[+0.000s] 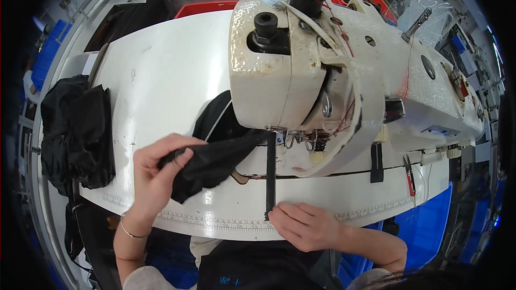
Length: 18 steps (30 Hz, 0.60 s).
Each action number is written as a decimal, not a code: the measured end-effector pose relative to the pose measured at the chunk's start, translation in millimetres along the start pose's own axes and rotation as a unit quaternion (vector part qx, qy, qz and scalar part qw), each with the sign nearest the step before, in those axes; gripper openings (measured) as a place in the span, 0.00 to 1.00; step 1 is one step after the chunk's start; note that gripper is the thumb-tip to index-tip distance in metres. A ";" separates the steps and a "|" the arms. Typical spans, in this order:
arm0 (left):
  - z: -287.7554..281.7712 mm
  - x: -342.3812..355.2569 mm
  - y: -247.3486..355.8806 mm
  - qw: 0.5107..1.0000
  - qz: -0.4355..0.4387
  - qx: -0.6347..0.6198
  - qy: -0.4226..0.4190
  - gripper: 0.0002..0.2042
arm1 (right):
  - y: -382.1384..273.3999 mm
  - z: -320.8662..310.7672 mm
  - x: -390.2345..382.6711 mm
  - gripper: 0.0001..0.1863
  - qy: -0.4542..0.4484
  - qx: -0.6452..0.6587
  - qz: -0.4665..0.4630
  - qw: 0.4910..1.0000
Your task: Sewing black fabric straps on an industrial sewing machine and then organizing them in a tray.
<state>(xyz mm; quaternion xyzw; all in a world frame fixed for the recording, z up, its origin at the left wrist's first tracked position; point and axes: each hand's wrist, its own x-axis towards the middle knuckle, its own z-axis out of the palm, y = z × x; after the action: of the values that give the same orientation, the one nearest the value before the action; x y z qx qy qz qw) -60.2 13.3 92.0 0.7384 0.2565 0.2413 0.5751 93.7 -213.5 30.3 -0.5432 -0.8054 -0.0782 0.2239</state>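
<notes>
My left hand [161, 169] is closed, pinching a piece of black fabric [207, 164] between thumb and fingers. That fabric runs right toward the presser foot of a cream sewing machine [269, 75]. Behind it lies more black cloth [217, 110] with a silver-toothed zipper along it. A narrow black zipper tape [271, 177] hangs from the needle area toward the front edge of the table. At its near end my right hand [303, 225] is closed on it, fingertips pressed together. The machine head hides where cloth and tape meet the needle.
Folded black cloth [78, 131] is heaped at the left of the white table [156, 59]. On the right lie a short black strip [377, 164] and red-handled snips [410, 180]. A printed ruler scale follows the front edge. Red bins [207, 8] with brown pieces stand behind.
</notes>
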 end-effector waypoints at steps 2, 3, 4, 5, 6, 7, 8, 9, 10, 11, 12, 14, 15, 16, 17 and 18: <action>1.2 8.1 22.0 0.961 0.160 0.211 -0.075 0.09 | 1.7 0.4 -1.3 0.13 -0.015 -0.008 -0.013 1.000; 6.0 6.2 27.0 0.908 0.267 0.293 -0.136 0.09 | 1.5 0.2 -3.1 0.13 -0.020 -0.012 -0.005 1.000; 10.0 -7.3 33.2 0.832 0.360 0.377 -0.190 0.10 | -3.1 1.1 -2.2 0.13 -0.016 -0.014 0.011 1.000; 23.3 -24.6 26.4 0.778 0.425 0.419 -0.196 0.10 | -6.3 1.4 -1.7 0.14 -0.012 -0.017 0.028 0.999; 36.8 -43.3 13.3 0.717 0.486 0.459 -0.197 0.11 | -8.0 0.6 1.4 0.14 -0.010 -0.014 0.024 1.000; 48.8 -53.8 -3.8 0.719 0.467 0.472 -0.207 0.11 | -7.4 1.3 2.5 0.14 -0.005 0.006 0.036 0.999; 57.5 -59.3 -17.5 0.720 0.449 0.482 -0.217 0.11 | -6.6 1.7 2.2 0.14 -0.002 0.023 0.050 0.998; 61.3 -60.7 -24.1 0.721 0.449 0.479 -0.220 0.11 | -6.9 1.7 0.8 0.14 -0.003 0.023 0.053 0.998; 64.0 -62.0 -28.9 0.743 0.445 0.460 -0.196 0.12 | -6.9 1.9 0.1 0.14 0.005 0.023 0.053 0.998; 65.4 -63.4 -31.5 0.764 0.440 0.440 -0.171 0.13 | -6.9 2.0 -0.7 0.14 0.013 0.023 0.052 0.998; 66.2 -63.5 -31.7 0.766 0.438 0.439 -0.173 0.13 | -6.3 2.9 -2.1 0.14 0.012 0.025 0.054 0.998; 66.4 -63.0 -30.4 0.773 0.435 0.424 -0.183 0.12 | -5.4 4.3 -4.1 0.14 0.016 0.023 0.047 0.999; 66.2 -62.2 -30.7 0.773 0.434 0.424 -0.184 0.12 | -5.2 4.8 -4.3 0.14 0.017 0.024 0.047 0.998; 66.2 -61.1 -30.7 0.774 0.435 0.421 -0.186 0.13 | -4.9 4.9 -4.5 0.14 0.017 0.024 0.046 0.999; 66.2 -60.0 -30.6 0.775 0.436 0.417 -0.188 0.13 | -4.5 4.8 -4.7 0.14 0.017 0.024 0.044 0.999; 65.8 -59.3 -30.2 0.775 0.435 0.417 -0.189 0.13 | -4.8 4.8 -4.7 0.14 0.018 0.024 0.045 0.999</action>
<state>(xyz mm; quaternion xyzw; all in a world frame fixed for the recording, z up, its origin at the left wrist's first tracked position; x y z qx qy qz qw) -65.0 -67.1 44.4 0.9695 -0.1305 0.1910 0.0807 89.5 -217.6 24.4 -0.5716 -0.7778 -0.0583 0.2547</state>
